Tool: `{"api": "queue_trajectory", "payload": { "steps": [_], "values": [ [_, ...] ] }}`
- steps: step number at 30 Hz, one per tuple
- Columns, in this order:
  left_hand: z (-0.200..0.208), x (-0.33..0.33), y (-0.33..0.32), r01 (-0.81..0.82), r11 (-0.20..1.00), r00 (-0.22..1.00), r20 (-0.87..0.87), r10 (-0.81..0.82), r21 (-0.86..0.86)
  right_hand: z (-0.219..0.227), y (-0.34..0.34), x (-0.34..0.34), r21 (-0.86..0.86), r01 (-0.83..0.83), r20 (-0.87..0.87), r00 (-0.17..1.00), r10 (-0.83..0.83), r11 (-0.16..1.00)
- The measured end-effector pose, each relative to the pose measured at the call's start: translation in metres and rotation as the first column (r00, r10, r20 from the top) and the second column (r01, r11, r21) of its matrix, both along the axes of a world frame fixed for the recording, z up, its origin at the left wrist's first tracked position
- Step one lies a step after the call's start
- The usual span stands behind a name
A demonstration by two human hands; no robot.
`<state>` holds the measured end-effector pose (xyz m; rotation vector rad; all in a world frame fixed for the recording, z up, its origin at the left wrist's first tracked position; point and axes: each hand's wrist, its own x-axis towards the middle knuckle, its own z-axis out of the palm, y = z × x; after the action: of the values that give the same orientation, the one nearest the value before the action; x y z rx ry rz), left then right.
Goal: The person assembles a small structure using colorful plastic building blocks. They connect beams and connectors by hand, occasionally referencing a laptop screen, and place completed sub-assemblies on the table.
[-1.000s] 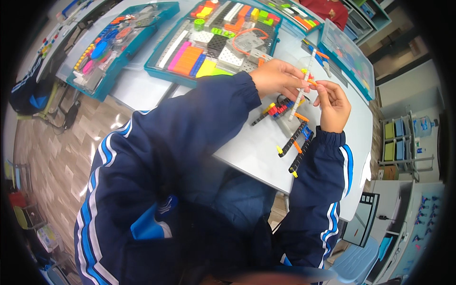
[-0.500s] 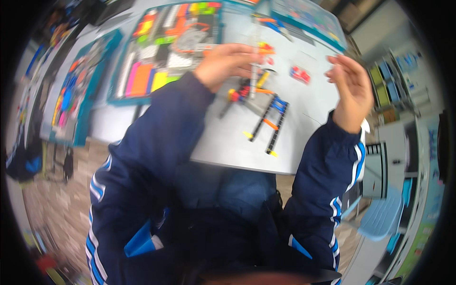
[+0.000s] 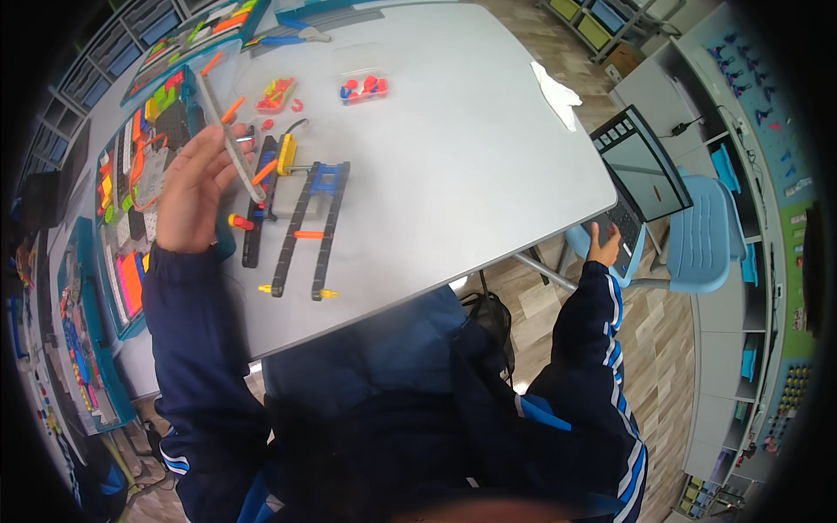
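Note:
My left hand (image 3: 190,187) is closed on a long light-grey building beam (image 3: 228,144) with orange pegs sticking out of it. Under and beside the beam, a dark beam assembly (image 3: 253,218) with a yellow block (image 3: 287,154) and a red-and-yellow end piece lies on the table. Right of it is a ladder-like frame (image 3: 309,234) of two black beams, with a blue piece at the top, an orange crossbar and yellow feet. Off the table's right side, my right hand (image 3: 603,244) is at the keyboard edge of an open laptop (image 3: 635,179), fingers apart.
A sorting case (image 3: 131,235) of coloured parts lies at left, another (image 3: 91,349) beyond it. Small clear boxes (image 3: 364,89) of red pieces and blue-handled pliers (image 3: 292,35) are toward the back. A white tissue (image 3: 555,94) lies by the far right table edge; blue chairs (image 3: 702,231) stand right.
My view has swung right, bringing the laptop into sight. My right hand has gone from above the table to the laptop. My left hand still holds the grey beam.

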<state>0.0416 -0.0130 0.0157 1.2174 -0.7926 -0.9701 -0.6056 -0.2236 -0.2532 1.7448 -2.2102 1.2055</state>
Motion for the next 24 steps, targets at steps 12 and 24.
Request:
{"api": "queue_trajectory", "payload": {
  "steps": [12,24],
  "values": [
    [0.002,-0.005,0.002,-0.062,0.998,0.998,0.027,0.062,0.019,-0.081,-0.066,-0.016,0.502,0.086,-0.287,0.955,0.073,0.861],
    [0.004,-0.008,0.003,-0.091,0.996,0.996,0.008,0.091,0.025,-0.133,-0.089,-0.05,0.361,-0.022,-0.202,0.974,0.102,0.932]
  ]
}}
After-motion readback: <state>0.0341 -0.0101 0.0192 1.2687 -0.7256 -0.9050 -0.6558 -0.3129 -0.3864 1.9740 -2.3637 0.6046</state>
